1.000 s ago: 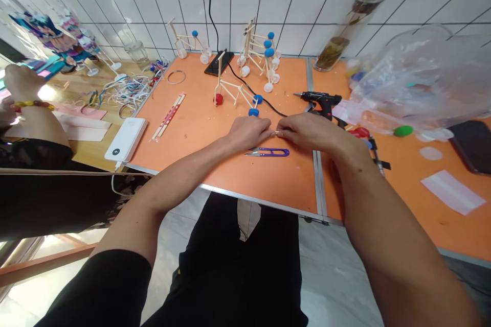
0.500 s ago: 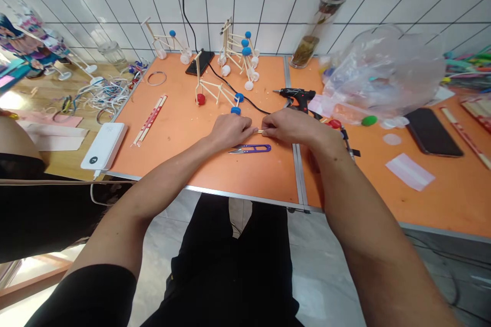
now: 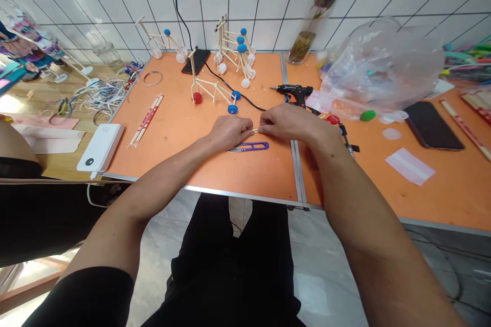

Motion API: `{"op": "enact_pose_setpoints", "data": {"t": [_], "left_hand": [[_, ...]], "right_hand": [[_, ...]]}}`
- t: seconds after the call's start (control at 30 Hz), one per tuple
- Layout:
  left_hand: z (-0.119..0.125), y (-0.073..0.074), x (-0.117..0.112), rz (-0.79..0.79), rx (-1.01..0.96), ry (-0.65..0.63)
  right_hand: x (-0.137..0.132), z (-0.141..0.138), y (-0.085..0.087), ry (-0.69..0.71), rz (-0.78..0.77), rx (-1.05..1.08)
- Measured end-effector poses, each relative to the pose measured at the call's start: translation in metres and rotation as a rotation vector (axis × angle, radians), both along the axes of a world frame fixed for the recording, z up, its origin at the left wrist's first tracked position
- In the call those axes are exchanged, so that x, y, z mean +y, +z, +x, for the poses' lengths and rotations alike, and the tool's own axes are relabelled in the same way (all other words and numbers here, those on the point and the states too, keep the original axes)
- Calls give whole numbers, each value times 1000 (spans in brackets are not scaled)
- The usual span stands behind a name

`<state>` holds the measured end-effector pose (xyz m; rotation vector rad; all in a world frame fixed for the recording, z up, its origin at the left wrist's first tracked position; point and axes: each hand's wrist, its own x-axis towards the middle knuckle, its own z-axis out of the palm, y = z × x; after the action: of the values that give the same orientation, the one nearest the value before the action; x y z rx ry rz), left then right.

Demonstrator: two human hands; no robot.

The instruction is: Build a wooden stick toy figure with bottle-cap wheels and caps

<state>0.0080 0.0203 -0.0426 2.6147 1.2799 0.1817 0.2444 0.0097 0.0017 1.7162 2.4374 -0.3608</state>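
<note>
Both my hands rest on the orange table with their fingertips meeting. My left hand and my right hand are each closed in a pinch on the ends of a short thin wooden stick. Purple thread snips lie on the table just below my left hand. A stick model with a red and blue caps stands just beyond my hands. A black glue gun lies behind my right hand.
More stick models stand by the tiled wall, beside a tall glass bottle. A clear plastic bag, a phone, a white power bank and wrapped chopsticks lie around. Another person's arm is at the left.
The view has shifted to the right, so the table's things sit further left. My hands stay together on the small stick; the other person's raised hand has left the view.
</note>
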Motion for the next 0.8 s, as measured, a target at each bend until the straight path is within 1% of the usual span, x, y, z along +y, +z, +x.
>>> {"op": "enact_pose_setpoints", "data": {"t": [0.13,0.3,0.53,0.7,0.8], "left_hand": [[1,0,0,-17,-6,17],[2,3,-3,-21,28,16],[3,5,-3,-26,36,15],[4,4,-4,-34,21,20],[5,4,-4,-45,8,20]], "right_hand": [[-2,-4,3,-6,15,-9],[-7,-9,8,-52,63,-28],[-5,-8,3,-46,104,-13],[-5,-10,4,-76,108,-3],[-4,-10,2,-61,136,16]]}}
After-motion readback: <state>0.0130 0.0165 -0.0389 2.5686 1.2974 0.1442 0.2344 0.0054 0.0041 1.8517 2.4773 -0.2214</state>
